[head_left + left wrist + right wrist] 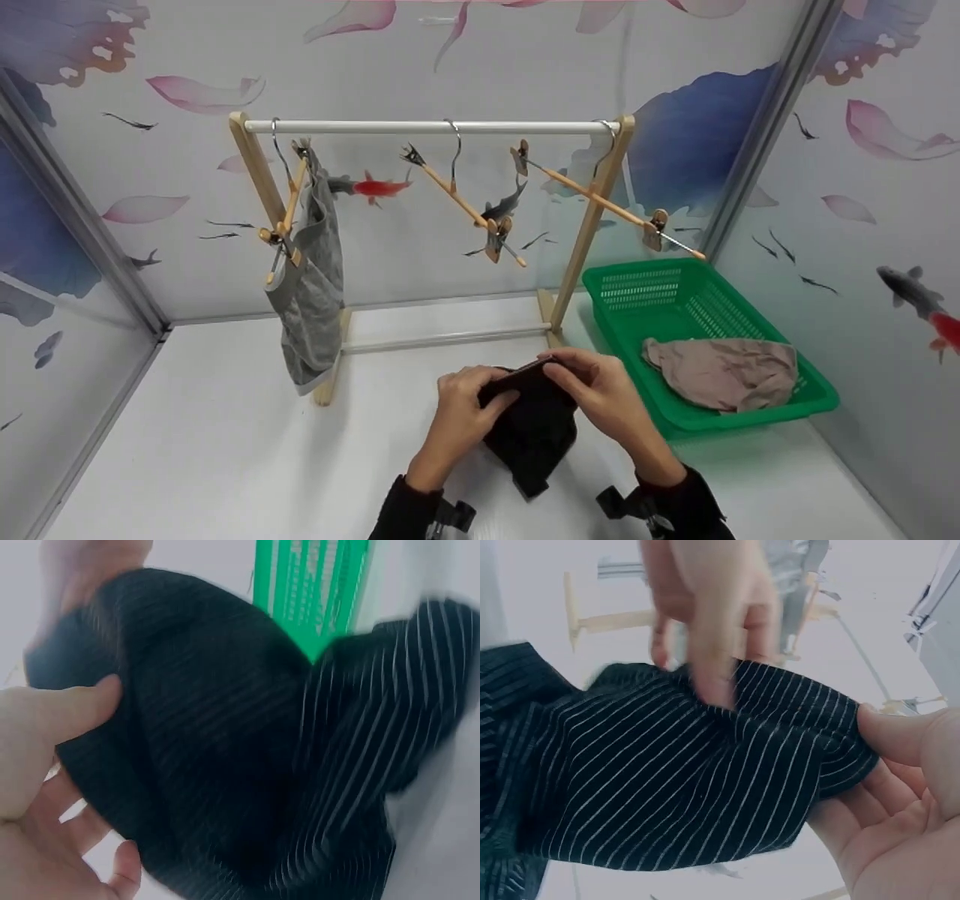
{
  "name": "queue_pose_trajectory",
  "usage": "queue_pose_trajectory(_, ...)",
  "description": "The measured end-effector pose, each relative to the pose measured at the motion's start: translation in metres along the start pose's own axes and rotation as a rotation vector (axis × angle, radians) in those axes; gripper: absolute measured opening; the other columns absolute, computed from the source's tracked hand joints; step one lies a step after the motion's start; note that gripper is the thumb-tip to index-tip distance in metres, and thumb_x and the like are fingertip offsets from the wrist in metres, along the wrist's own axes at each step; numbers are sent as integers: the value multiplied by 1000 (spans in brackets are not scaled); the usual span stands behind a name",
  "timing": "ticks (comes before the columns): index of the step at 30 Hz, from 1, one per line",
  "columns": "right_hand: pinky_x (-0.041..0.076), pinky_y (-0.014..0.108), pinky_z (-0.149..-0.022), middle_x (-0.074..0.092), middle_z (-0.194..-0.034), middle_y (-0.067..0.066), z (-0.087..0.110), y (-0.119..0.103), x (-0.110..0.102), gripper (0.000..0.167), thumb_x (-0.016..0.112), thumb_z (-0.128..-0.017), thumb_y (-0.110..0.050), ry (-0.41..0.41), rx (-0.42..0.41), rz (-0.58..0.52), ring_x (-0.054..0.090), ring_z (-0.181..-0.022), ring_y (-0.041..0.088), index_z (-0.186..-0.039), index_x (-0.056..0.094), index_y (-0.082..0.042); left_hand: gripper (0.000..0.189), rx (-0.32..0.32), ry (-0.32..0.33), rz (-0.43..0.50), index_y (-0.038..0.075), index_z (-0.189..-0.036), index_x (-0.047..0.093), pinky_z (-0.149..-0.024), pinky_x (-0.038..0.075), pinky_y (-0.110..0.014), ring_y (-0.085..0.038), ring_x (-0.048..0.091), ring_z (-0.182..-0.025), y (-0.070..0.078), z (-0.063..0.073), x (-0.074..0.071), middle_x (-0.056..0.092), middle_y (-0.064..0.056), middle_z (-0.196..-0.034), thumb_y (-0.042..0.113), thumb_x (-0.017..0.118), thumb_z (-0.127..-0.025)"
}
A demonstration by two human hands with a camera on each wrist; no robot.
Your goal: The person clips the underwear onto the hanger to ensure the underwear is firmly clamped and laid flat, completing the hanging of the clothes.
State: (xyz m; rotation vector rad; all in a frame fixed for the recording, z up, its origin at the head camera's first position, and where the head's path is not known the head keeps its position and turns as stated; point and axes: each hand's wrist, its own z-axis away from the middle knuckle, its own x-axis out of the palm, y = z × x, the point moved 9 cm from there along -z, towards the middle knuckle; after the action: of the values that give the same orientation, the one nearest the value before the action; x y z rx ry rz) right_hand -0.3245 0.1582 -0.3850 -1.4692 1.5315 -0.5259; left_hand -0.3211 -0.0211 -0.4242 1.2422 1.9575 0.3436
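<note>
Left hand [466, 405]: thumb laid over the waistband of a black garment [534, 442], fingers under it, holding the edge in a pinch. Right hand [604, 394]: thumb and fingers likewise pinch the waistband's other end. The garment, with fine white stripes in the right wrist view, hangs between the two hands in front of the rack [576, 262], its lower end toward the wearer; the hands hide parts of its top edge. Both forearms end in dark sleeves [676, 504]. From the rack's top rod [360, 127] hang three hangers: at its left end a wooden one [296, 199] with a grey garment [315, 300] clipped on, which covers part of the rack's left foot; near its middle a second [469, 207]; at its right end a third [619, 208], its near end reaching forward of the rack, close above the basket's back rim in the head view. Green basket [750, 422], perforated, sits to the right of the rack and extends forward of it; inside lies one crumpled pinkish-brown garment [735, 373]. White table [187, 420] under the rack. Behind the rack, a pale wall [487, 82] printed with petals and fish; grey metal posts [765, 127] at the corners on either side.
</note>
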Motion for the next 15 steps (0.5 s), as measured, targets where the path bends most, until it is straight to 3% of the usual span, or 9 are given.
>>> queue_pose_trajectory(4, 57, 26, -74, 75, -102, 5, 1, -7, -17, 17, 66, -99, -9, 62, -21, -39, 70, -82, 21, -113, 74, -5, 14, -72, -132, 50, 14, -99, 71, -90, 42, -41, -9, 66, -88, -14, 2, 1, 73, 7, -94, 21, 79, -90)
queue_pose_trajectory(8, 56, 25, -76, 74, -101, 12, 2, -14, -34, 18, 64, -99, -3, 126, -68, -73, 67, -84, 15, -114, 72, 1, 18, -144, -322, 123, 13, -109, 64, -81, 52, -33, -10, 63, -84, -26, 8, 8, 68, 6, -93, 18, 74, -95)
queue_pose_trajectory(10, 56, 24, -75, 73, -100, 14, 3, -16, -43, 18, 64, -99, -2, 158, -77, -78, 67, -84, 15, -115, 72, 2, 20, -174, -393, 147, 13, -115, 64, -85, 52, -33, -10, 63, -89, -31, 12, 7, 68, 6, -97, 18, 72, -97)
queue_pose_trajectory(12, 55, 24, -73, 73, -99, 15, 3, -15, -53, 18, 64, -100, -3, 193, -64, -74, 66, -82, 15, -115, 72, 0, 21, -199, -428, 170, 13, -116, 67, -88, 52, -35, -11, 64, -93, -36, 14, 2, 69, 6, -100, 18, 72, -96)
queue_pose_trajectory(15, 55, 24, -68, 72, -96, 14, 4, -12, -67, 18, 64, -100, -7, 250, -16, -57, 65, -78, 16, -116, 72, -2, 18, -230, -420, 212, 14, -112, 73, -91, 53, -34, -12, 65, -100, -42, 13, -13, 71, 7, -105, 19, 74, -95)
